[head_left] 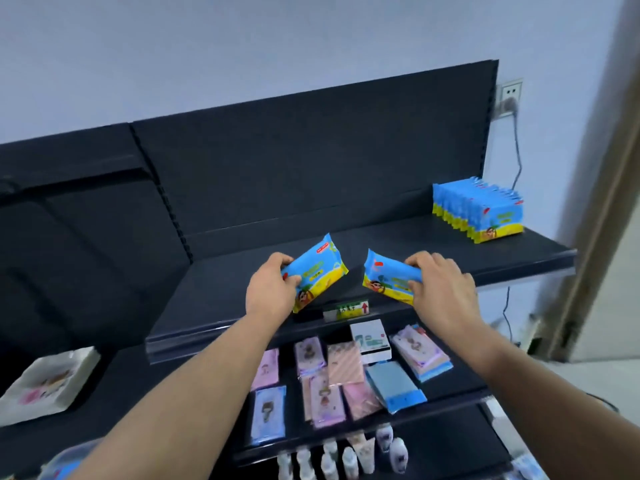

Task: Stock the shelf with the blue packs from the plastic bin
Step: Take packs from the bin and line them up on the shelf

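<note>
Your left hand (273, 289) grips one blue pack (317, 270), fingers curled round its end; your right hand (445, 289) clasps a second pack (388, 280). Both hover over the dark shelf (415, 237), with a stocked row (478, 209) standing well beyond your right fingertips.

Light: even, soft, fairly bright; source unseen, possibly overhead. Dim shadow on shelf (450, 244) just right of left hand (273, 292). Edges bowed by wide lens. Bottles (346, 459) well below that hand blurred; whole frame slightly soft.
</note>
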The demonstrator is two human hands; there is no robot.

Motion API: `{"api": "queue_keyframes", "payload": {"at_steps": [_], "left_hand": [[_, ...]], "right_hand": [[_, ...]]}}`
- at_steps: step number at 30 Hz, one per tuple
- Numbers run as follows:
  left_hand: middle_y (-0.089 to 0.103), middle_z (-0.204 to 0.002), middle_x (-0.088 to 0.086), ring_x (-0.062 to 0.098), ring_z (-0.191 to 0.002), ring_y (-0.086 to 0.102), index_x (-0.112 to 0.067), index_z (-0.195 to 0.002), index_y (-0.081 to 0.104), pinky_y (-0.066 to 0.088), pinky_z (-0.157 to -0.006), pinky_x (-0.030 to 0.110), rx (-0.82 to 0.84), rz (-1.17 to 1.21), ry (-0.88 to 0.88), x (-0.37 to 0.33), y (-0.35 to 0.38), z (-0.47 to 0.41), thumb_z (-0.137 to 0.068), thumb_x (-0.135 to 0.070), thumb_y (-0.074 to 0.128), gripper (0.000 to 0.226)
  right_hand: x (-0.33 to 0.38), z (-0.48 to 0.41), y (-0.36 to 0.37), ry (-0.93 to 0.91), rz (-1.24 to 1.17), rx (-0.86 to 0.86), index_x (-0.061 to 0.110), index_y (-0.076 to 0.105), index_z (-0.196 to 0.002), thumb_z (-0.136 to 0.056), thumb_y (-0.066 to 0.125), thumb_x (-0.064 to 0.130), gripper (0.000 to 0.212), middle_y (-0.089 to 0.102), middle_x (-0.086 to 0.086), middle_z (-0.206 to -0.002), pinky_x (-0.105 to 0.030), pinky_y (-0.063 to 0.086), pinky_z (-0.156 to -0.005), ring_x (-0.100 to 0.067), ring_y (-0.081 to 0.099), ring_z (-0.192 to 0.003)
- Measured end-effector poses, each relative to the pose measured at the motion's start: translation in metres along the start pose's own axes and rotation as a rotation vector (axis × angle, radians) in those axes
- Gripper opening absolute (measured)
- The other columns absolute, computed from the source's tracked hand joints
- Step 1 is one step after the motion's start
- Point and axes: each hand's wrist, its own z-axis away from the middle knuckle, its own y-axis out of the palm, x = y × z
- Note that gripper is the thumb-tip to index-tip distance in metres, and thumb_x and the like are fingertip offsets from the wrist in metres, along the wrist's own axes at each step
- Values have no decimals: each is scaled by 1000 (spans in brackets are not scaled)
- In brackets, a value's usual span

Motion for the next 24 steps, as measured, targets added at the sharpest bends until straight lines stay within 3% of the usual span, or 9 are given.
{"api": "queue_keyframes", "payload": {"at_steps": [8, 12, 16, 24], "left_hand": [[60, -107, 0, 19, -90, 59, -22, -114, 52, 52, -70, 35, 47, -115, -12, -57, 54, -45, -94, -16, 54, 22], [58, -106, 1, 17, -87, 57, -19, -113, 50, 44, -58, 29, 63, -148, -4, -69, 79, -78, -95, -16, 52, 18], [52, -112, 3, 14, -86, 49, -18, -112, 55, 42, -66, 29, 87, -176, 62, -78, 113, -122, -93, -13, 52, 19], [49, -112, 1, 13, -89, 47, -19, -109, 56, 35, -56, 22, 204, -133, 156, -94, 178, -205, -92, -9, 52, 20]], "right_hand": [[-59, -43, -14, -8, 31, -15, 33, 50, -111, -89, 57, 20, 26, 54, 13, -102, -36, 31, -83, -15, 49, -99], [-73, -68, -6, -3, 29, -28, 33, 51, -112, -90, 57, 21, 26, 54, 13, -101, -37, 33, -87, -14, 50, -99], [-87, -104, 11, 4, 45, -5, 35, 50, -114, -91, 56, 22, 27, 54, 13, -105, -39, 33, -91, -15, 49, -103], [-103, -168, 55, 28, 49, 81, 36, 48, -115, -91, 54, 25, 27, 52, 15, -107, -35, 32, -86, -13, 45, -105]]}}
